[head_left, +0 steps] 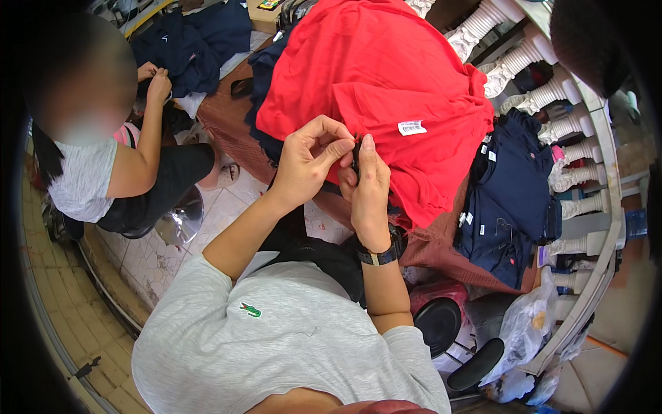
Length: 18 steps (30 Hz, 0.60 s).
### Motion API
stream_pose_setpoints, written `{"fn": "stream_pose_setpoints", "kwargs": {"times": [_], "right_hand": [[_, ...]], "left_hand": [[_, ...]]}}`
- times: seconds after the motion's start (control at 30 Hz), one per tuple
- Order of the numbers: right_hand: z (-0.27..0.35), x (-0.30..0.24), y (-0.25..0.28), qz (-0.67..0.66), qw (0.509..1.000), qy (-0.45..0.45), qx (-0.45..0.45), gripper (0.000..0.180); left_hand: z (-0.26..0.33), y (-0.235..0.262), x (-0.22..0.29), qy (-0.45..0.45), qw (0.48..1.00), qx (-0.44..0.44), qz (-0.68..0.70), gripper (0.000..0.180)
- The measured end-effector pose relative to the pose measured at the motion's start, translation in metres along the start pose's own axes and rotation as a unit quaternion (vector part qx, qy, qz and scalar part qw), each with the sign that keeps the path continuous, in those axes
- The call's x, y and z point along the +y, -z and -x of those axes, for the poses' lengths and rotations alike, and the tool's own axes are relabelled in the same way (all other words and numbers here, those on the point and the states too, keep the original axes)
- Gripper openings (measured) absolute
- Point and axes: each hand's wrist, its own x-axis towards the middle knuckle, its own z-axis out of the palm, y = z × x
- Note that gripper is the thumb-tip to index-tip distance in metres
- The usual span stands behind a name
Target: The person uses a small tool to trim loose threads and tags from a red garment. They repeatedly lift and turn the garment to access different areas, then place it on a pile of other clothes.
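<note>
Both my hands are raised close together in front of a heap of red fabric (386,76) on the brown-covered table. The fingertips of my left hand (307,162) are pinched; what they hold, if anything, is too small to make out. My right hand (369,183), with a dark watch (378,258) at its wrist, has its fingers closed on a small dark object (356,157). My fingers hide most of that object, so its kind is unclear. Just beyond my right hand, a white barcode label (412,127) lies on the red cloth.
Dark navy garments (507,186) with white tags lie at the right, beside a row of white balusters (565,152). At the left, a seated person (131,162) handles navy cloth (200,48). A round black seat (438,326) and a clear plastic bag (527,324) are at lower right.
</note>
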Motion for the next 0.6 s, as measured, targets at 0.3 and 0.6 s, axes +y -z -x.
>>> {"fn": "stream_pose_setpoints", "kwargs": {"times": [0.3,0.6], "right_hand": [[0.001,0.001,-0.005,-0.035,0.999,0.008,0.016,0.048],[-0.001,0.004,0.009,-0.035,0.999,-0.017,-0.014,0.048]], "left_hand": [[0.002,-0.002,0.006,0.002,0.999,0.006,-0.04,0.006],[0.003,0.006,0.003,-0.007,0.998,-0.05,-0.047,0.006]]}}
